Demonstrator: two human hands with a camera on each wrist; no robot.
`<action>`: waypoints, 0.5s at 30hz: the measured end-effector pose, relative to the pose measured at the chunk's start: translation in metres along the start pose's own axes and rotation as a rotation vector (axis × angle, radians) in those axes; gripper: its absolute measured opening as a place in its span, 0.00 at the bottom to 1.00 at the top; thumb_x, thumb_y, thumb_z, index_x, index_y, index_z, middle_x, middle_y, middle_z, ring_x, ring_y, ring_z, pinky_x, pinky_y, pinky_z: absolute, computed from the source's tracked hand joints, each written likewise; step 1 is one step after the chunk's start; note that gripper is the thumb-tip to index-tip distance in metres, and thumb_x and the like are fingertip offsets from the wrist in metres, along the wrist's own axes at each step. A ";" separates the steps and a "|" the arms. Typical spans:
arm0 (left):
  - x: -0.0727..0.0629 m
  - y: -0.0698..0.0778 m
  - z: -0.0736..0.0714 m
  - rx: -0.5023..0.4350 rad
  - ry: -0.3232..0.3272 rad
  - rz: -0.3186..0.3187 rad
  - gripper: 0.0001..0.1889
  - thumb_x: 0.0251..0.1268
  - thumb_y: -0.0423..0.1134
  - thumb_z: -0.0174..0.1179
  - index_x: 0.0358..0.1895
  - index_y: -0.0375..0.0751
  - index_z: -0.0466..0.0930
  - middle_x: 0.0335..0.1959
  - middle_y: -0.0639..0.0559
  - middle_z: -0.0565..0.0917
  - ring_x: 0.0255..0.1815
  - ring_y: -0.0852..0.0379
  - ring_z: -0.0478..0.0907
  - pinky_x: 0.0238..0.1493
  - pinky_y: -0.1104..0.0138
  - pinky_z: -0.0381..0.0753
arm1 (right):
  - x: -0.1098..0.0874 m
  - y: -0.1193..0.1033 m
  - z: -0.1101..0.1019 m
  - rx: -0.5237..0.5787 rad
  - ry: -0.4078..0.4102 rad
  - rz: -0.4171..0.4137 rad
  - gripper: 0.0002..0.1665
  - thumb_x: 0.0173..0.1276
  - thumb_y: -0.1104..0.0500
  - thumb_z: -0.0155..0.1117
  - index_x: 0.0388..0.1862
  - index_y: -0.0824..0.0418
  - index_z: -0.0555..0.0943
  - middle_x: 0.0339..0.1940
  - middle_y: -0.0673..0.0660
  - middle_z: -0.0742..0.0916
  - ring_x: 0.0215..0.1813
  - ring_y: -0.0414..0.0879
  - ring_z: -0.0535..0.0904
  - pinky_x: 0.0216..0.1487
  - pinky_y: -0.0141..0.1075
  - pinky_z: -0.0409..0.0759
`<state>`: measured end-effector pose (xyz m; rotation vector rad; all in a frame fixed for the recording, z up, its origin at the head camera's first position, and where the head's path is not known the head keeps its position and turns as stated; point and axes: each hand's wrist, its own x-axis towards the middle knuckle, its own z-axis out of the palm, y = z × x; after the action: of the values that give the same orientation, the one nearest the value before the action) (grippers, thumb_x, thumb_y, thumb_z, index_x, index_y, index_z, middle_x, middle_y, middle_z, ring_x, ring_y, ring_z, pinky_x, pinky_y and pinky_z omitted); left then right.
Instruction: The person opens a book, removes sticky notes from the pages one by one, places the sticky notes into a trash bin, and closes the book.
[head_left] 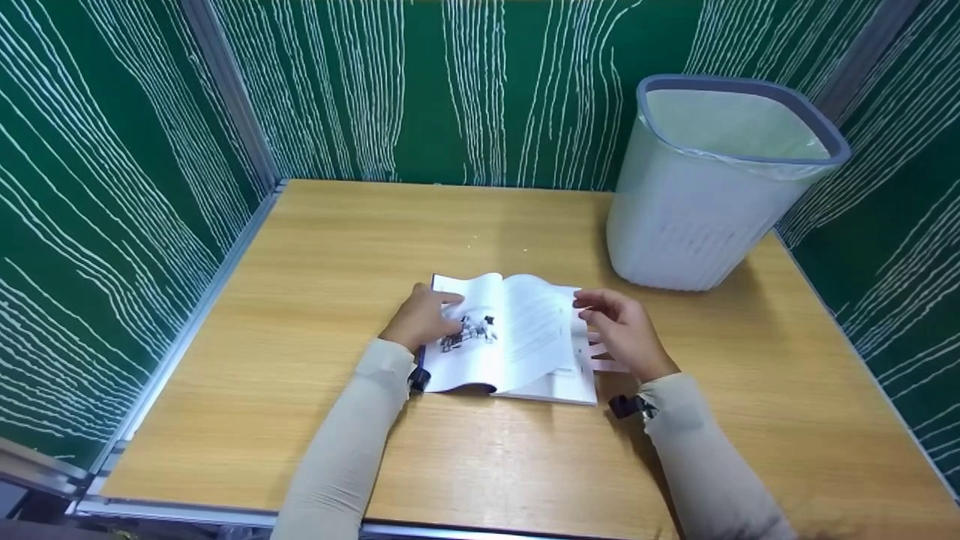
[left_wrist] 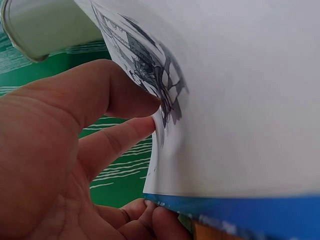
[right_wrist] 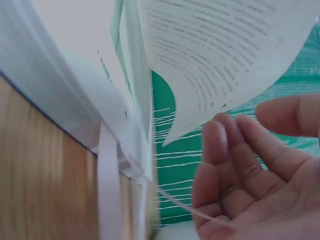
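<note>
An open book [head_left: 536,337] lies on the table, a black-and-white illustration [head_left: 469,331] on its left page and printed text on the right. My left hand [head_left: 424,319] grips the book's left side, thumb on the page. In the left wrist view, other fingers [left_wrist: 127,217] curl at the edge of the blue cover [left_wrist: 260,212]. My right hand [head_left: 626,330] is beside the right edge, fingers loosely bent and holding nothing. Near its fingertips, a text page [right_wrist: 215,55] arches up off the pages beneath. Pale ribbon-like strips [right_wrist: 108,185] stick out from the book's right side.
A white waste bin [head_left: 682,217] with a grey rim and a liner stands at the back right of the wooden table [head_left: 337,247]. Green panels [head_left: 420,97] with white wavy lines enclose the back and sides. A metal frame edge [head_left: 180,341] runs along the left.
</note>
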<state>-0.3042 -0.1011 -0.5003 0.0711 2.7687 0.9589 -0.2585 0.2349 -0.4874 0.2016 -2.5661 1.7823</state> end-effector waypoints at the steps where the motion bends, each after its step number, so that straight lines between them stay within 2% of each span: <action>1: 0.000 0.000 0.000 0.001 -0.002 -0.004 0.32 0.59 0.43 0.73 0.69 0.61 0.79 0.72 0.39 0.66 0.57 0.47 0.75 0.57 0.59 0.81 | -0.002 -0.002 0.003 -0.034 0.004 -0.041 0.18 0.77 0.62 0.59 0.63 0.58 0.82 0.56 0.57 0.87 0.56 0.53 0.82 0.50 0.38 0.85; 4: 0.000 0.001 0.000 0.000 -0.006 -0.017 0.32 0.59 0.43 0.73 0.69 0.62 0.79 0.72 0.40 0.66 0.57 0.48 0.75 0.57 0.59 0.81 | -0.007 -0.008 0.011 -0.133 0.011 -0.176 0.18 0.76 0.64 0.61 0.63 0.56 0.81 0.54 0.57 0.88 0.54 0.50 0.83 0.52 0.32 0.79; 9: 0.000 0.000 0.000 0.011 -0.006 0.003 0.32 0.59 0.43 0.73 0.69 0.61 0.79 0.71 0.39 0.66 0.57 0.48 0.75 0.58 0.58 0.81 | -0.015 -0.014 0.024 -0.149 -0.014 -0.362 0.27 0.73 0.71 0.62 0.69 0.58 0.74 0.54 0.58 0.89 0.52 0.50 0.85 0.50 0.35 0.82; 12: 0.001 -0.001 0.000 0.036 -0.001 0.035 0.32 0.57 0.42 0.72 0.69 0.59 0.80 0.70 0.38 0.67 0.55 0.47 0.76 0.57 0.58 0.82 | -0.020 -0.015 0.033 -0.116 -0.063 -0.409 0.34 0.71 0.74 0.60 0.74 0.58 0.69 0.60 0.56 0.88 0.54 0.50 0.85 0.52 0.38 0.83; 15: 0.003 -0.003 0.000 0.063 0.002 0.067 0.31 0.57 0.43 0.72 0.68 0.59 0.80 0.69 0.37 0.69 0.57 0.47 0.74 0.60 0.56 0.80 | -0.024 -0.014 0.043 -0.090 -0.142 -0.441 0.37 0.72 0.73 0.59 0.78 0.58 0.65 0.66 0.56 0.85 0.57 0.51 0.85 0.55 0.41 0.83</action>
<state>-0.3071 -0.1031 -0.5025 0.1732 2.8150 0.8872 -0.2299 0.1922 -0.4912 0.8447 -2.4262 1.5341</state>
